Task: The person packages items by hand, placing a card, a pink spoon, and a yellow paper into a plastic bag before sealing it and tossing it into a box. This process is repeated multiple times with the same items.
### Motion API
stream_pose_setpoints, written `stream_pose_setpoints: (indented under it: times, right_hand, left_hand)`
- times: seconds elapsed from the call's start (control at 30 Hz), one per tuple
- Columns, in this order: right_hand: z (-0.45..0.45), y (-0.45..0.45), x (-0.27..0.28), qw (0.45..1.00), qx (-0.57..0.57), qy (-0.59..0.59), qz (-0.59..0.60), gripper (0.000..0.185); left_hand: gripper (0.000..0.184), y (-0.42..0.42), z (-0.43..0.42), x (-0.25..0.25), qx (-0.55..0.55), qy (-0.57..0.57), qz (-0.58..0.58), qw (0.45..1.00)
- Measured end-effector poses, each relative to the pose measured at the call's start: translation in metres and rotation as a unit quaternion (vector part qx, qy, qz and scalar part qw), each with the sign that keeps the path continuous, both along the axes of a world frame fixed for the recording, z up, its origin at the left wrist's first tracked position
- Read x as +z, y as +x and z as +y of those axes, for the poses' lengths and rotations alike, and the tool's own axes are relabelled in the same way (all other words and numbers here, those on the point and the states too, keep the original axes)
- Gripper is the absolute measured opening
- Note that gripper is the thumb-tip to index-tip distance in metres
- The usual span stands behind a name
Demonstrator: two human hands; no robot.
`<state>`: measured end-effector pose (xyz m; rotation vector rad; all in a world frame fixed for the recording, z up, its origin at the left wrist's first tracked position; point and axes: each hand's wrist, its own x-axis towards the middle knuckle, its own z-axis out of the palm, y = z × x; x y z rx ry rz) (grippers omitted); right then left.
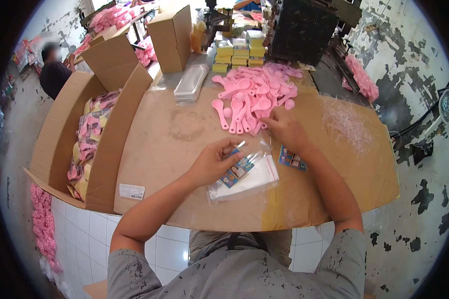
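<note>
My left hand [215, 162] pinches the top of a clear plastic bag [257, 180] and a blue printed card [238, 173] lying at its opening. White material shows through the bag's lower part. At the near right edge of a heap of pink measuring spoons [249, 97], my right hand [287, 130] has its fingers closed on a pink spoon, mostly covered by the fingertips and other spoons. A second blue printed card [291, 159] lies flat beneath my right forearm, partly hidden by it.
An open carton [105, 159] of packed pink spoons stands at left. Clear bags [191, 82] are stacked behind, beside yellow packs [233, 50] and a dark machine [302, 32]. Plastic shreds [346, 119] lie at right on the cardboard tabletop [159, 149]. Another person [55, 74] is far left.
</note>
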<state>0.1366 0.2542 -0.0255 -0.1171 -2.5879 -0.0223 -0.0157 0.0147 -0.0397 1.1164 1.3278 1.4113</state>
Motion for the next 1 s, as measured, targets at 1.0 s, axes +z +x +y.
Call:
stream_pose_setpoints:
  times: [1.0]
  right_hand:
    - [-0.067,0.008,0.013,0.962,0.166,-0.213,0.052,0.059]
  left_hand:
    - [0.033,0.003,-0.002,0.004,0.015,0.017,0.024,0.999]
